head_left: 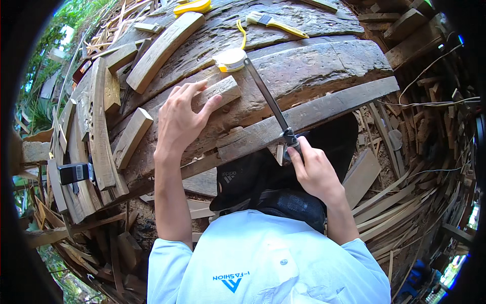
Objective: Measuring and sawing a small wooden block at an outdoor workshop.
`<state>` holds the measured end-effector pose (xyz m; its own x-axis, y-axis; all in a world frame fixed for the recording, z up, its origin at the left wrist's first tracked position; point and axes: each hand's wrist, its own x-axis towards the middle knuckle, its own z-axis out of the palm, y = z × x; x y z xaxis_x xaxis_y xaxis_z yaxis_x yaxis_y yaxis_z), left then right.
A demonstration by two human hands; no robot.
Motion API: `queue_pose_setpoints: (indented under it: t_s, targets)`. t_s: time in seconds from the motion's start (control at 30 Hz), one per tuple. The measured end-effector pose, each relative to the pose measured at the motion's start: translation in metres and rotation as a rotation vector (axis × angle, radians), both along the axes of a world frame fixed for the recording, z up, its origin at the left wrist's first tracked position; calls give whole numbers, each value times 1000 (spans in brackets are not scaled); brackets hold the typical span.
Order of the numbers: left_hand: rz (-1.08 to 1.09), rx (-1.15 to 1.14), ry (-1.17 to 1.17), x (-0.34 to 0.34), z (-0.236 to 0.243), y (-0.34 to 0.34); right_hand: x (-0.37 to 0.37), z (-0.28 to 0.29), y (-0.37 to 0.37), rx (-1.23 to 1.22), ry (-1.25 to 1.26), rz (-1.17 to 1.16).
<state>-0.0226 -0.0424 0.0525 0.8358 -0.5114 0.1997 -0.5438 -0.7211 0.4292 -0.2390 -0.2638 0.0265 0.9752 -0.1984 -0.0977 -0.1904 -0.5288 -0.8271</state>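
Observation:
My left hand (180,115) rests over a short wooden block (229,90) on the weathered bench (309,63), its thumb and fingers about the block's left part. In my right hand (314,169) is a long, narrow, dark metal bar tool (266,95) with a wrapped handle; seen from this angle, its exact kind is unclear. The bar slants up and left across the bench's near edge, its far end close to a round white-and-yellow tape measure (232,59). My fingers are closed around the handle, which they partly hide.
A yellow-handled paintbrush (277,25) and another yellow tool (192,6) lie on the bench's far side. Several wood pieces (164,53) and a small black box (73,173) are at the left. Thin wood strips (405,215) pile up on the right, beside hanging wires (430,104).

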Motion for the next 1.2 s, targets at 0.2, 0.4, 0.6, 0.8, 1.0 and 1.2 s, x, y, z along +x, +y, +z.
queue_pose_setpoints:
  t_s: [0.2, 0.4, 0.6, 0.8, 1.0, 1.2]
  targets:
    - [-52, 91, -77, -4, -6, 6, 25, 25, 34, -341, -13, 116]
    - [-37, 104, -175, -6, -16, 6, 48, 31, 57, -511, 50, 116]
    - [-31, 109, -199, -7, -18, 7, 44, 36, 72, -638, 164, 140]
    - [-11, 73, -183, -6, -20, 8, 50, 43, 77, -723, 250, 199]
    - [-16, 66, -232, -8, -20, 5, 77, 30, 83, -724, 112, 103]
    - [6, 81, -258, -10, -26, 5, 76, 39, 88, -697, 150, 69]
